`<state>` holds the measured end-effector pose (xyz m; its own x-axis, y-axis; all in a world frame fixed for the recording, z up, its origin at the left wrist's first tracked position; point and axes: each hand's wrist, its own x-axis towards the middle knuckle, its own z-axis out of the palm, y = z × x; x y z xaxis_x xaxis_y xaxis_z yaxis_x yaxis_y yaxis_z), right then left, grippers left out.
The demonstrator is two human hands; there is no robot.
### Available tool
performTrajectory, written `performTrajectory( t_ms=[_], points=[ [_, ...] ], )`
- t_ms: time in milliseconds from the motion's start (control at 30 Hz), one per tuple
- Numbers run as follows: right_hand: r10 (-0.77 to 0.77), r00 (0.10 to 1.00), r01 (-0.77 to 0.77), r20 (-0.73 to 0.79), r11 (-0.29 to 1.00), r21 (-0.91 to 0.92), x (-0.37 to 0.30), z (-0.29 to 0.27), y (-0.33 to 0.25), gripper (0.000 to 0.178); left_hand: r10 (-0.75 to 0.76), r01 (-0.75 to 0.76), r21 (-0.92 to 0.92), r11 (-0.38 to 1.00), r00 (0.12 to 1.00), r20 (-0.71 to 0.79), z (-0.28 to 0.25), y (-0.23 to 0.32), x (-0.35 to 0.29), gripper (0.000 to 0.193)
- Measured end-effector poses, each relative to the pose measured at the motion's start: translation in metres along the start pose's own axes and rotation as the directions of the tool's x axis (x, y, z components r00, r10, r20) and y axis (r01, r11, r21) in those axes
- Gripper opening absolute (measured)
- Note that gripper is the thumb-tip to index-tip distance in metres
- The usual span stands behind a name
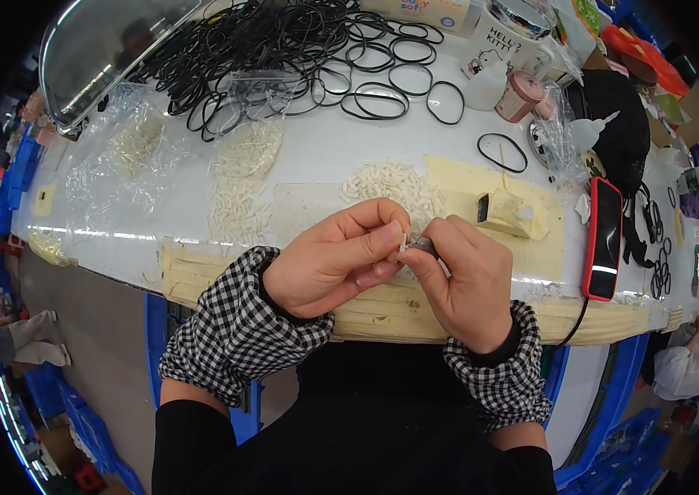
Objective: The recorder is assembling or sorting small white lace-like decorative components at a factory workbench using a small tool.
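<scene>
Sleeves [242, 322]: black-and-white checked, gathered around both forearms.
Left hand [329, 260]: thumb and forefinger pinched a small white piece [404, 241], held between both hands above the near edge of the table [448, 139]; the other fingers curled.
Right hand [473, 276]: thumb and bent forefinger pinched a greyish object [426, 246], mostly hidden; whether it touched the piece could not be told.
Phone [605, 239]: red-cased, lay by the near edge, rightward.
Loose pile [395, 181]: similar pieces, lay just beyond the hands.
Black bands [267, 41]: heaped toward the far edge.
White cup [502, 41]: stood near the far edge, right of the bands.
</scene>
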<state>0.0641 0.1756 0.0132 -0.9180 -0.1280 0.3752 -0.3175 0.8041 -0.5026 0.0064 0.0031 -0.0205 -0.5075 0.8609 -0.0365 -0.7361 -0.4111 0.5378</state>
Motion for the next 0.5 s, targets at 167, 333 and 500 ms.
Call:
performTrajectory(
  t_ms=[167, 333, 500],
  points=[
    [0.002, 1.000, -0.001, -0.018, 1.000, 0.018, 0.0002, 0.0009, 0.0000, 0.032, -0.008, 0.008, -0.002, 1.000, 1.000, 0.000, -0.0002, 0.0003, -0.0001, 0.011],
    [-0.006, 1.000, 0.006, -0.025, 1.000, 0.013, -0.0001, 0.0014, 0.0006, 0.032, -0.017, 0.017, -0.001, 1.000, 1.000, -0.001, 0.0013, 0.0007, -0.0006, 0.011],
    [-0.010, 1.000, 0.010, -0.002, 1.000, 0.002, -0.0005, -0.0005, 0.0002, 0.033, -0.005, 0.005, -0.003, 1.000, 1.000, 0.012, -0.0001, -0.0003, 0.0002, 0.011]
  ],
)
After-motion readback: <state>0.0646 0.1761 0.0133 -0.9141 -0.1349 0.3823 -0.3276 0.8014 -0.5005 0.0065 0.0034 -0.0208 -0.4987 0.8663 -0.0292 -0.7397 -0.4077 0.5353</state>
